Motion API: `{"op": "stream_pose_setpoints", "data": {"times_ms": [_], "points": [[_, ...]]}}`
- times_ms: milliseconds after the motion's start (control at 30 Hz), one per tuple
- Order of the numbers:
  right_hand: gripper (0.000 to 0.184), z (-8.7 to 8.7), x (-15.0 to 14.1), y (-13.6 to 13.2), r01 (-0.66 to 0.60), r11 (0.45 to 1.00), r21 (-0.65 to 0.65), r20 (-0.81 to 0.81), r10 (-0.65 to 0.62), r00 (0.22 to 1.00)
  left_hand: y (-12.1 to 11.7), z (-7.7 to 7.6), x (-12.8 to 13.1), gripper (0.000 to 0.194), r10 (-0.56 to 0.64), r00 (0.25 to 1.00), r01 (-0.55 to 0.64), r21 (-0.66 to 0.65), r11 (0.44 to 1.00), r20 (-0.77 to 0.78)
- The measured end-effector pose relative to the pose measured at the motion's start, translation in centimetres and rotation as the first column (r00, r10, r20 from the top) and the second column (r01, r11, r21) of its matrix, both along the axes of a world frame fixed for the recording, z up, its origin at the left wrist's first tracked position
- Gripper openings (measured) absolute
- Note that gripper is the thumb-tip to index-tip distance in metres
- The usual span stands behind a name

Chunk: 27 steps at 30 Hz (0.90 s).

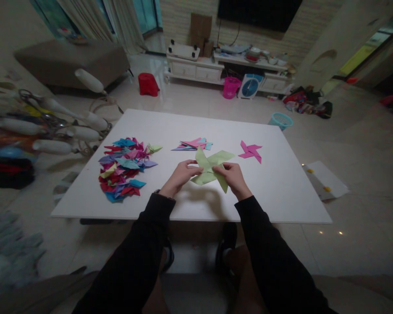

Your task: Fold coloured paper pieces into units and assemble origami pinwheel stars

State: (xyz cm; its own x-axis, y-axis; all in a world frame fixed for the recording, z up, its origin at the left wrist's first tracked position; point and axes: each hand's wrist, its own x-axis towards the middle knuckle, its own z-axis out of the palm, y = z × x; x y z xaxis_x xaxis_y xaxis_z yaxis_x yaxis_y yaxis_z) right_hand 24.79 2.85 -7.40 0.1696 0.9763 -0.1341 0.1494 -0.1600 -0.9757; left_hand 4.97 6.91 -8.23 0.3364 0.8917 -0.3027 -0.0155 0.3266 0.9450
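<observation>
Between my two hands, just above the table, is a light green folded paper pinwheel [208, 164] with four pointed arms. My left hand [182, 174] pinches its left side between thumb and fingers. On the opposite side, my right hand [233, 175] grips it near the centre, thumb on top. A pink paper pinwheel [250, 151] lies flat to the right. Behind the green one rests a low stack of folded paper pieces [194, 144] in pink, blue and purple. A heap of colourful folded paper shapes [124, 168] covers the table's left part.
The white table [268, 196] has its near edge close to my body. Past its far right corner stands a blue basket [280, 121]. On the floor beyond are a red stool [148, 84], a pink basket [231, 88] and a blue fan [249, 86].
</observation>
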Motion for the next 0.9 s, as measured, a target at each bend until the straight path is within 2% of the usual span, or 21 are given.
{"op": "stream_pose_setpoints", "data": {"times_ms": [167, 433, 633, 900], "points": [[0.039, 0.30, -0.41, -0.15, -0.070, 0.998, 0.003, -0.053, 0.070, 0.996, -0.66, 0.56, 0.36, 0.069, 0.013, 0.999, -0.015, 0.045, 0.999, 0.051], [0.041, 0.40, -0.36, -0.23, -0.083, 0.997, -0.002, -0.058, 0.082, 0.995, -0.56, 0.77, 0.29, 0.073, 0.028, 0.998, -0.029, 0.019, 0.999, 0.065], [0.038, -0.07, -0.54, -0.16, -0.044, 0.999, -0.026, -0.059, 0.042, 0.997, -0.58, 0.74, 0.36, 0.070, 0.016, 0.998, -0.018, 0.028, 0.999, 0.064], [0.032, 0.18, -0.36, 0.01, -0.007, 1.000, 0.025, -0.013, 0.008, 1.000, -0.27, 0.38, 0.37, 0.062, 0.043, 0.996, -0.049, 0.087, 0.995, 0.073]]}}
